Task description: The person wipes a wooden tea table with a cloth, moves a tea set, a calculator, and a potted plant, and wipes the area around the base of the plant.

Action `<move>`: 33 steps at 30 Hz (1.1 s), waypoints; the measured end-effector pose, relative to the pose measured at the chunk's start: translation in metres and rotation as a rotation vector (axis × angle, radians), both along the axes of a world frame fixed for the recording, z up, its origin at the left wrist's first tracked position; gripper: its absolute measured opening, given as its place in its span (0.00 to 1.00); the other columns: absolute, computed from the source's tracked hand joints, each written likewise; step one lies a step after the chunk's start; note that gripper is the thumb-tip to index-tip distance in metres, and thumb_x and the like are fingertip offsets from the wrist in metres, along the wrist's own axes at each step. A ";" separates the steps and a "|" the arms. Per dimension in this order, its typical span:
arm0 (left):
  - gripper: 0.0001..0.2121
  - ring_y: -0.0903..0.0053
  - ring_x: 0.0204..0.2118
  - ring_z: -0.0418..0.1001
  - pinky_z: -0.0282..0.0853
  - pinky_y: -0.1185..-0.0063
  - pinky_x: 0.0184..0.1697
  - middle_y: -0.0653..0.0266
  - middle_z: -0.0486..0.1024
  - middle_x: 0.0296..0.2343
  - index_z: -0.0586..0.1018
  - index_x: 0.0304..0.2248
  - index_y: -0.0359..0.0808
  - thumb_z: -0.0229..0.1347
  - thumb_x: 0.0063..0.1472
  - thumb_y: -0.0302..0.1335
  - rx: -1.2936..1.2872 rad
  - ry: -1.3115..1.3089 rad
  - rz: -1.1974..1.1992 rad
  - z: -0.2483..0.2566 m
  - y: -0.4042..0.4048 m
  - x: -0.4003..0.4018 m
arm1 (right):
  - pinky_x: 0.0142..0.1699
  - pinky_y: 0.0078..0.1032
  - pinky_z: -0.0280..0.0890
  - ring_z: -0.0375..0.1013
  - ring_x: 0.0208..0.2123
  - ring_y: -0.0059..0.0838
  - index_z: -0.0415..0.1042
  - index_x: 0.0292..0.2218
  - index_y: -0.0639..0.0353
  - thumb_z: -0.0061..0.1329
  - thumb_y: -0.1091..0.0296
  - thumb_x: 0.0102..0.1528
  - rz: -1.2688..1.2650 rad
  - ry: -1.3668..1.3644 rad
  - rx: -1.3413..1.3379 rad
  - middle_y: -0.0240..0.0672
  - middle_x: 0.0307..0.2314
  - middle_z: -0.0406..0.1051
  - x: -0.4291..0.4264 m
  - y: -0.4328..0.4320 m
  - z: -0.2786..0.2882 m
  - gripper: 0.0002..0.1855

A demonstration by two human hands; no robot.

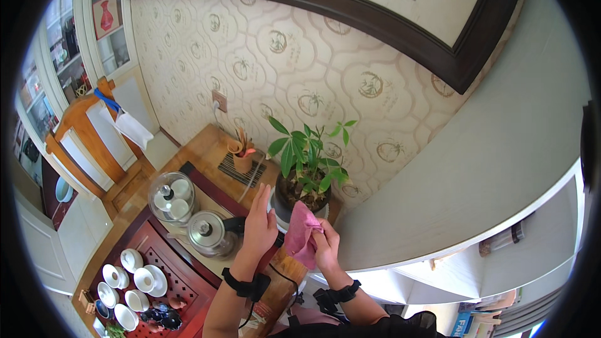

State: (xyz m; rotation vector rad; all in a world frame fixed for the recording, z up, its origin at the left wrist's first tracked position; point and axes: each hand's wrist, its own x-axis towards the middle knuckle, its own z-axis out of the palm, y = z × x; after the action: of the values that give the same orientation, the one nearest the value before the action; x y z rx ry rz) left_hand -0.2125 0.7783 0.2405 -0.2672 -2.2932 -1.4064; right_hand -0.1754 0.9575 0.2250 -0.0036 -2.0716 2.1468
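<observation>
My right hand (327, 244) grips a folded pink cloth (302, 239), raised in front of the pot of a green potted plant (303, 192). To its left, my left hand (261, 227) is held up with its fingers straight and nothing in it; whether the fingers touch each other is partly unclear. A glass kettle (211, 237) with a metal lid and black handle stands just left of my left hand. Farther left, a clear glass vessel (165, 192) with a knobbed lid holds several white cups. Both wrists wear black straps.
A red tea tray (188, 300) at lower left carries several white cups (136, 300) and small figurines. Behind stands a brown cup of tea tools (242, 162) on a slatted mat. A wooden chair (89, 141) is at left, a curved grey-white cabinet (422, 188) at right. A black cable lies near my arms.
</observation>
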 end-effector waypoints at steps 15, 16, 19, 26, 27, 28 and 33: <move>0.25 0.53 0.58 0.63 0.65 0.67 0.58 0.46 0.62 0.57 0.67 0.55 0.32 0.49 0.55 0.16 -0.337 0.334 0.066 0.159 -0.088 -0.149 | 0.42 0.36 0.70 0.71 0.44 0.42 0.75 0.41 0.59 0.53 0.70 0.51 -0.439 1.138 0.994 0.40 0.43 0.72 -0.179 -0.103 0.263 0.13; 0.26 0.53 0.58 0.63 0.65 0.67 0.58 0.46 0.62 0.58 0.67 0.55 0.32 0.50 0.55 0.17 -0.366 0.334 0.074 0.171 -0.089 -0.161 | 0.43 0.35 0.70 0.70 0.46 0.41 0.75 0.40 0.60 0.53 0.71 0.49 -0.444 1.224 1.078 0.39 0.44 0.71 -0.209 -0.108 0.272 0.14; 0.27 0.55 0.58 0.63 0.64 0.69 0.59 0.48 0.61 0.58 0.67 0.55 0.31 0.51 0.54 0.17 -0.400 0.357 0.122 0.202 -0.094 -0.191 | 0.43 0.32 0.68 0.69 0.47 0.36 0.75 0.38 0.61 0.51 0.71 0.46 -0.488 1.442 1.297 0.35 0.43 0.72 -0.270 -0.126 0.305 0.15; 0.28 0.57 0.60 0.61 0.62 0.70 0.60 0.49 0.59 0.60 0.66 0.57 0.30 0.51 0.54 0.17 -0.490 0.419 0.196 0.230 -0.106 -0.239 | 0.47 0.33 0.61 0.66 0.48 0.30 0.77 0.41 0.54 0.45 0.64 0.54 -0.632 1.247 1.619 0.29 0.41 0.73 -0.362 -0.176 0.349 0.15; 0.28 0.57 0.61 0.60 0.62 0.70 0.61 0.50 0.59 0.60 0.66 0.57 0.30 0.51 0.54 0.17 -0.509 0.419 0.210 0.229 -0.107 -0.245 | 0.47 0.34 0.61 0.65 0.48 0.30 0.76 0.42 0.54 0.44 0.64 0.55 -0.615 1.155 1.644 0.29 0.42 0.73 -0.374 -0.177 0.347 0.15; 0.28 0.58 0.61 0.59 0.61 0.70 0.61 0.50 0.58 0.60 0.65 0.57 0.30 0.51 0.55 0.18 -0.527 0.420 0.223 0.230 -0.106 -0.249 | 0.47 0.35 0.60 0.65 0.49 0.30 0.76 0.43 0.54 0.44 0.63 0.56 -0.600 1.060 1.665 0.29 0.43 0.73 -0.380 -0.175 0.346 0.16; 0.29 0.60 0.63 0.57 0.59 0.71 0.63 0.53 0.55 0.62 0.62 0.60 0.32 0.50 0.57 0.18 -0.546 0.325 0.207 0.231 -0.102 -0.255 | 0.47 0.33 0.61 0.64 0.52 0.30 0.71 0.49 0.54 0.46 0.66 0.54 -0.676 1.106 1.682 0.31 0.44 0.71 -0.378 -0.152 0.333 0.20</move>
State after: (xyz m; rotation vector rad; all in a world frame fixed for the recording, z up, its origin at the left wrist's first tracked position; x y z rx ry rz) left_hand -0.4675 0.6759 0.4718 -0.3770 -2.2993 -0.5677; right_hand -0.5537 0.8058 0.5578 0.4442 -1.8844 -0.3561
